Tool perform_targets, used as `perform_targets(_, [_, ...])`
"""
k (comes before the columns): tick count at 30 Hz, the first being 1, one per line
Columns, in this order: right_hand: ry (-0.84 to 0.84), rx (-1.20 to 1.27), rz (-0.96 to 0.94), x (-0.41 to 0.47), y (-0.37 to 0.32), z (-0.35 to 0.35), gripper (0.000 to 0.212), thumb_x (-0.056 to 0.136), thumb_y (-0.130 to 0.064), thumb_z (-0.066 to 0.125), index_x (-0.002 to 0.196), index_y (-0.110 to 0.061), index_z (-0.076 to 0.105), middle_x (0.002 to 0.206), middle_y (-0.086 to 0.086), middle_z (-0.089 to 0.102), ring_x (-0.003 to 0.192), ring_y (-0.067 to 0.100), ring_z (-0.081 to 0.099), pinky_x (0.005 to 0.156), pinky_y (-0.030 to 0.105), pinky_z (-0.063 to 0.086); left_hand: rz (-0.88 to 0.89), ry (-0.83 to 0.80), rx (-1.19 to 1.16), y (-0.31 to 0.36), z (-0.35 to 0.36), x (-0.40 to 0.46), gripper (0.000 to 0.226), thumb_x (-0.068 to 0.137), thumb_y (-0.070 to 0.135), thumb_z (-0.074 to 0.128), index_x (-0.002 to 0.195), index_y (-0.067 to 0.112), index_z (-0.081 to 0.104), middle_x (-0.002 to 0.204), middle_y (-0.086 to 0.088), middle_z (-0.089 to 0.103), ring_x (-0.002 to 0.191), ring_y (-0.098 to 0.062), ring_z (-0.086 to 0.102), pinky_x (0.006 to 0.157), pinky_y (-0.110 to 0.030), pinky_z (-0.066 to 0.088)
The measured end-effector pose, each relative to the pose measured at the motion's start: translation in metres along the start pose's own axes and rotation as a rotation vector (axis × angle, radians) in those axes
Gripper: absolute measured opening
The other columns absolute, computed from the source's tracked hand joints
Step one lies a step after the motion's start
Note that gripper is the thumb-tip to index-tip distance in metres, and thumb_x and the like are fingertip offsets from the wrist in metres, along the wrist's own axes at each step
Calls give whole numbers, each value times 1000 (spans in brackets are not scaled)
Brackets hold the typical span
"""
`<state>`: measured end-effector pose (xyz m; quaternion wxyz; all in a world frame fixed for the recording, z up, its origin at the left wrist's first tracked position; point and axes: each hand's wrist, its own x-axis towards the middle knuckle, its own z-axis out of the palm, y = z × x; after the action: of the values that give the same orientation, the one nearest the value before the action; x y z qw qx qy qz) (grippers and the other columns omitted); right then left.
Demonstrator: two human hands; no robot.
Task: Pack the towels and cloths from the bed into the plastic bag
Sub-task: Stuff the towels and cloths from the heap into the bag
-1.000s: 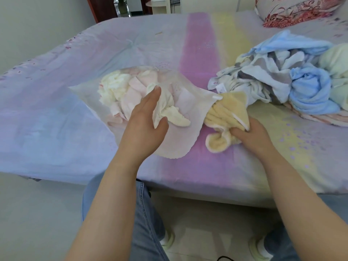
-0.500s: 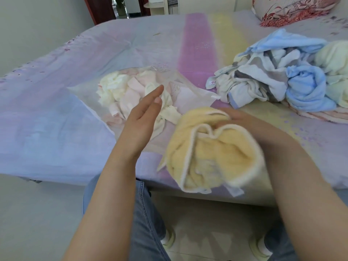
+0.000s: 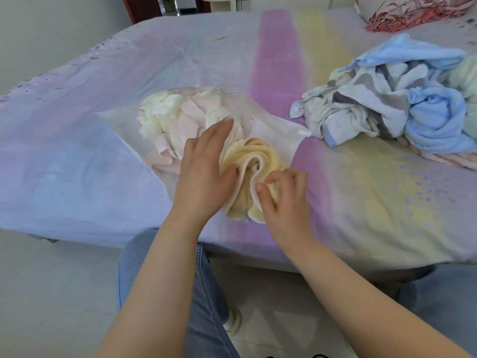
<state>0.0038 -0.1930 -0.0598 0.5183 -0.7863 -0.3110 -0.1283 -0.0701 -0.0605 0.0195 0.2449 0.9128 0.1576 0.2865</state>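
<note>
1. The bed (image 3: 180, 60) is covered by a pastel striped sheet and serves as the work surface; the packing is done at its near edge, presumably so both hands reach without stretching.

2. A heap of unpacked towels and cloths (image 3: 402, 104) – blue, grey-striped white and pale green – is left on the right side of the bed, well apart from the bag. It is judged that a good part of the task remains.

3. The plastic bag (image 3: 268, 125) is laid flat on the sheet with its mouth turned toward the person, so that cloths can be pushed in from the near side. White and pink cloths (image 3: 170, 117) are already seen through its clear film.

4. The yellow towel (image 3: 247, 161) is bunched at the bag's mouth, partly over the film. Whether its far end is already inside cannot be told.

5. The left hand (image 3: 204, 171) is laid with fingers straight along the towel's left flank, touching it – apparently to steady the bundle and guide it inward.

6. The right hand (image 3: 284, 195) is set on the towel's near right fold, its fingers curled into the cloth, pinching it for the push.
</note>
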Motion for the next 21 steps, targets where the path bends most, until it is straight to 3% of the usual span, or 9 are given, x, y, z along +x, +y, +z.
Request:
perform_targets(2, [-186, 3, -118, -12, 2, 6, 39, 88, -42, 53, 119, -19, 55, 142, 6, 31, 127, 13, 41, 90, 33, 50, 35, 8, 63, -2, 3, -1, 77, 80, -2, 50, 148, 26, 31, 152, 7, 35, 121, -23, 39, 104, -20, 24])
perform_targets(4, [-325, -188, -252, -18, 11, 18, 57, 86, -42, 55, 140, -28, 41, 158, 9, 13, 145, 29, 23, 107, 44, 39, 47, -20, 22, -3, 3, -3, 81, 77, -9, 37, 150, 25, 29, 153, 12, 33, 121, -19, 38, 103, -13, 22])
perform_targets(6, [-382, -343, -255, -8, 17, 26, 69, 85, -32, 54, 148, -34, 25, 161, 12, 4, 145, 40, 16, 107, 53, 36, 38, -65, -90, -3, 2, -3, 84, 75, -14, 32, 150, 24, 29, 150, 18, 30, 136, -15, 33, 107, -5, 17])
perform_targets(9, [-519, -317, -95, 35, 19, 32, 71, 91, -19, 53, 150, -39, 18, 162, 4, -5, 147, 35, 12, 104, 47, 38, 1, -87, -241, -4, -5, -2, 93, 70, -24, 27, 149, 25, 30, 151, 16, 30, 146, -8, 24, 113, -8, 15])
perform_targets(12, [-500, -183, 68, 82, 22, 45, 65, 92, -16, 52, 149, -33, 26, 161, 7, 13, 144, 29, 25, 106, 40, 35, -63, -82, -378, -3, -17, 0, 95, 68, -25, 26, 146, 29, 33, 152, 11, 37, 142, 3, 27, 112, -8, 20])
perform_targets(15, [-389, -117, 196, 91, 20, 58, 63, 91, -23, 55, 146, -24, 26, 147, 8, 41, 125, 33, 49, 93, 41, 44, -106, -97, -487, 0, -23, 3, 92, 69, -22, 26, 142, 33, 35, 150, 11, 41, 140, 3, 31, 109, -6, 24])
perform_targets(19, [-219, -435, -57, 38, 13, 54, 61, 82, -24, 64, 139, -22, 42, 136, 12, 41, 116, 35, 45, 93, 44, 44, -129, -119, -455, 4, -19, 5, 87, 74, -20, 31, 145, 30, 37, 148, 13, 42, 135, 10, 34, 104, -2, 27])
perform_targets(21, [-236, -343, -77, 23, 14, 44, 57, 86, -34, 62, 140, -27, 44, 119, 6, 48, 104, 27, 49, 86, 40, 46, -136, -121, -409, 6, -15, 7, 81, 78, -13, 36, 143, 34, 40, 145, 17, 45, 121, 16, 44, 96, 1, 30])
